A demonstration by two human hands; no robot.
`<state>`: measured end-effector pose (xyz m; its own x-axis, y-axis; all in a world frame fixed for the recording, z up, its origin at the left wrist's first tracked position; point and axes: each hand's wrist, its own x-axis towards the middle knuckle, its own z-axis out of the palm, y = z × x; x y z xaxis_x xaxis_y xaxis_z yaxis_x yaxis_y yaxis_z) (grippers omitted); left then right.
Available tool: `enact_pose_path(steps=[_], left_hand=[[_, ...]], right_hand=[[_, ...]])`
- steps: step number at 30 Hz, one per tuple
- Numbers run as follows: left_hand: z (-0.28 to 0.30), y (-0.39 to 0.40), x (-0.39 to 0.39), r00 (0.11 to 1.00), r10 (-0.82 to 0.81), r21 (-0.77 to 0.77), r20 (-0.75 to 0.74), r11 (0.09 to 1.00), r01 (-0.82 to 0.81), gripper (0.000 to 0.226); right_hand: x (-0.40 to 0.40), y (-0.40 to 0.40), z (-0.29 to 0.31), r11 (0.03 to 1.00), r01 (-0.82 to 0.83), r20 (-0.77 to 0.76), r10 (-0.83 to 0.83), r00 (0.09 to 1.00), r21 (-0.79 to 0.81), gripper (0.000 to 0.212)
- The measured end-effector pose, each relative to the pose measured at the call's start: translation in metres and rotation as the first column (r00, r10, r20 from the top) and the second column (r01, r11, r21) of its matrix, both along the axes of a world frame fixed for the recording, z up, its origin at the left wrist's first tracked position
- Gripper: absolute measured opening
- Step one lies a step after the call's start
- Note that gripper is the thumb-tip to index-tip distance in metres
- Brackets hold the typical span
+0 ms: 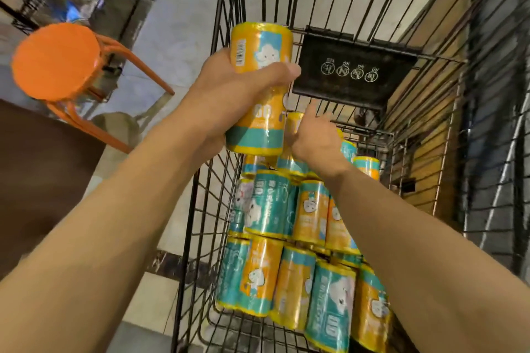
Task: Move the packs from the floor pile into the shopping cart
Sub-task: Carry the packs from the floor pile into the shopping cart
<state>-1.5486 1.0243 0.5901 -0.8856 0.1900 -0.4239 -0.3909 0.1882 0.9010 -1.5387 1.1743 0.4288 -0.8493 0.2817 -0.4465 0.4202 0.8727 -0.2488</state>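
Dim, warm indoor light; soft glare on the glossy yellow-and-teal plastic-wrapped packs (289, 261); wide-angle bending at the edges; motion blur smears the upper-left corner and the round orange stool (57, 61)

Packs (289, 226): yellow-orange w/ teal bands, white cartoon figure. Cart (206, 209) black wire, black flap (354, 73) w/ white round icons. Stool (57, 60) upper left: orange.

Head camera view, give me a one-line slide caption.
Left hand holds a yellow-and-teal cylindrical pack over the black wire shopping cart; right hand reaches stacked packs.
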Motion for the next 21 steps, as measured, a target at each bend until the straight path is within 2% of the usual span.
enact_pose_path(steps=[3, 5, 12, 21], left_hand=[[-0.001, -0.001, 0.001, 1.0, -0.008, -0.021, 0.003, 1.0, 0.008, 0.044], [-0.001, -0.001, 0.002, 1.0, -0.017, -0.036, 0.009, 0.999, 0.017, 0.045], [-0.005, 0.0, 0.008, 0.999, -0.026, -0.08, 0.035, 0.996, 0.029, 0.046], [-0.016, 0.014, 0.015, 0.997, -0.046, -0.11, 0.069, 0.993, 0.053, 0.034]], right_hand=[[0.0, 0.0, -0.005, 0.984, -0.093, 0.04, 0.088, 0.995, 0.153, 0.072], [0.002, 0.004, -0.008, 0.976, -0.116, 0.05, 0.109, 0.993, 0.186, 0.066], [0.016, 0.016, -0.001, 0.988, -0.109, 0.02, 0.107, 0.994, 0.113, 0.059], [0.042, 0.04, 0.039, 0.998, -0.061, -0.14, 0.059, 0.988, -0.007, 0.035]])
